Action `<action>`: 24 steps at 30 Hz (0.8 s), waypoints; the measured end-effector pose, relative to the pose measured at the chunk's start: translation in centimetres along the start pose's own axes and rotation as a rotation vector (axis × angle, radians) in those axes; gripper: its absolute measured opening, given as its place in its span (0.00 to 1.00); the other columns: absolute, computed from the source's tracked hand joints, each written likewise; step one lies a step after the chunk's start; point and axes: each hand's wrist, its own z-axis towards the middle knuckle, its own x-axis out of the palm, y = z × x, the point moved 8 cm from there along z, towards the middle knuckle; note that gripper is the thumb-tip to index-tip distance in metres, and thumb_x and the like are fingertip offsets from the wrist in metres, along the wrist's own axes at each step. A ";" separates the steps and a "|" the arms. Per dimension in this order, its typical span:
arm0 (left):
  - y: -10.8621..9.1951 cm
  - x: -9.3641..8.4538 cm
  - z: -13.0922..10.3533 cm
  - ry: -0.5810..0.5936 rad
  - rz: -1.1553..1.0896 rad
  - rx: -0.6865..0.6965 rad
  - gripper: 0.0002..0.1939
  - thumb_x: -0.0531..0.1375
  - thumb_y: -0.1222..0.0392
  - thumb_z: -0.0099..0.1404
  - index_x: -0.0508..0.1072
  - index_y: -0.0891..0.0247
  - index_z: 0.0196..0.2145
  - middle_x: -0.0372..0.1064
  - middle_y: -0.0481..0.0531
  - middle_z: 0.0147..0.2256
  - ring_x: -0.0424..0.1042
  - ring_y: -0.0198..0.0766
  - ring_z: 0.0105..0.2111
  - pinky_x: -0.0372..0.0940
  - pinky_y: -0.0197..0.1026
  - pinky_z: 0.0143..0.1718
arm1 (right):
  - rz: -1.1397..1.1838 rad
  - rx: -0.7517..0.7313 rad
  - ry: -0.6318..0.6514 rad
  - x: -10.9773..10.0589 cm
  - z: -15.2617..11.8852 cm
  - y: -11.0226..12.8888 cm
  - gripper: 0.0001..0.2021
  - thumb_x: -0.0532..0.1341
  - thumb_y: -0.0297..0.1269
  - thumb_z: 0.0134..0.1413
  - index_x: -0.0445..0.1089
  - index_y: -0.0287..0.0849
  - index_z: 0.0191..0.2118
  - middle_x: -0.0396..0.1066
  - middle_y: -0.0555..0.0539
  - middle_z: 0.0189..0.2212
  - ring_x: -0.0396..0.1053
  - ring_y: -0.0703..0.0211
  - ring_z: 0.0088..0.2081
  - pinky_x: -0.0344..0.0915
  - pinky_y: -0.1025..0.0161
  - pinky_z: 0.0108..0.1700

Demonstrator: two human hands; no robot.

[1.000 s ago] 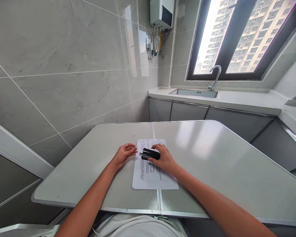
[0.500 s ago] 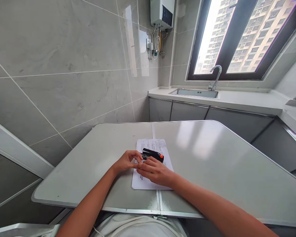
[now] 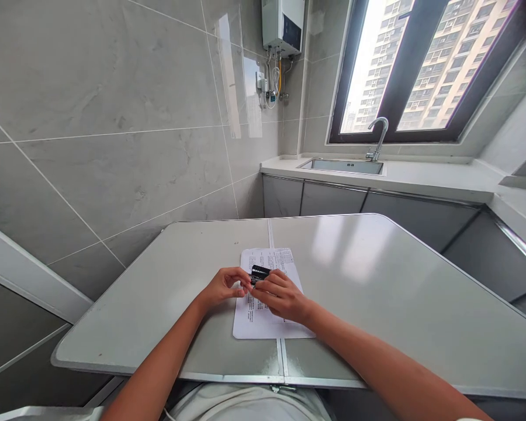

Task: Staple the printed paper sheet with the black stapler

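Between my hands is a black stapler (image 3: 260, 272) with pale lettering, held low over white printed sheets (image 3: 269, 327) on the table. My right hand (image 3: 286, 299) is closed over the stapler's right part, its fingers wrapped across the top and hiding that end. At the stapler's left end, my left hand (image 3: 222, 286) has thumb and fingers curled in, the fingertips against it and close to the right fingertips. Whether the left fingers also pinch something small, I cannot make out.
The pale folding table (image 3: 359, 304) has a metal seam down its middle and a metal front edge. Beyond it stands a counter with a sink (image 3: 346, 166) and a faucet (image 3: 379, 137). A tiled wall (image 3: 127, 169) rises on the left.
My right hand has shifted up and over the stapler, covering its orange-tipped right end, which showed before. The left hand has hardly moved. The view has shifted slightly.
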 end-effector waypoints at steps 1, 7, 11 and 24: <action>-0.2 -0.3 0.0 -0.032 0.000 0.006 0.17 0.73 0.51 0.59 0.78 0.64 0.41 0.77 0.55 0.33 0.75 0.42 0.36 0.67 0.44 0.43 | -0.015 0.065 -0.031 -0.5 -0.3 -1.7 0.13 0.57 0.24 0.66 0.76 0.46 0.48 0.78 0.46 0.42 0.67 0.57 0.38 0.64 0.56 0.43; 0.1 -1.8 -0.2 -0.159 0.047 -0.038 0.13 0.68 0.50 0.65 0.77 0.63 0.38 0.73 0.52 0.30 0.73 0.39 0.34 0.66 0.41 0.40 | -0.119 0.850 0.116 -2.5 -6.7 -16.3 0.12 0.59 0.23 0.60 0.78 0.44 0.32 0.78 0.46 0.36 0.70 0.55 0.39 0.64 0.58 0.46; 0.4 -1.7 -0.1 -0.151 0.088 -0.073 0.11 0.67 0.51 0.66 0.77 0.63 0.38 0.73 0.51 0.31 0.72 0.39 0.34 0.65 0.40 0.40 | -0.127 1.020 0.193 -2.7 -10.4 -19.5 0.13 0.59 0.21 0.53 0.79 0.44 0.29 0.78 0.47 0.33 0.71 0.59 0.32 0.64 0.64 0.38; 2.3 -6.4 -0.1 -0.507 0.811 -0.136 0.14 0.56 0.51 0.71 0.73 0.59 0.32 0.69 0.47 0.25 0.67 0.38 0.27 0.62 0.40 0.34 | -0.186 1.015 0.356 -1.2 -11.1 -19.6 0.13 0.59 0.28 0.61 0.81 0.44 0.43 0.76 0.41 0.45 0.69 0.49 0.48 0.64 0.58 0.48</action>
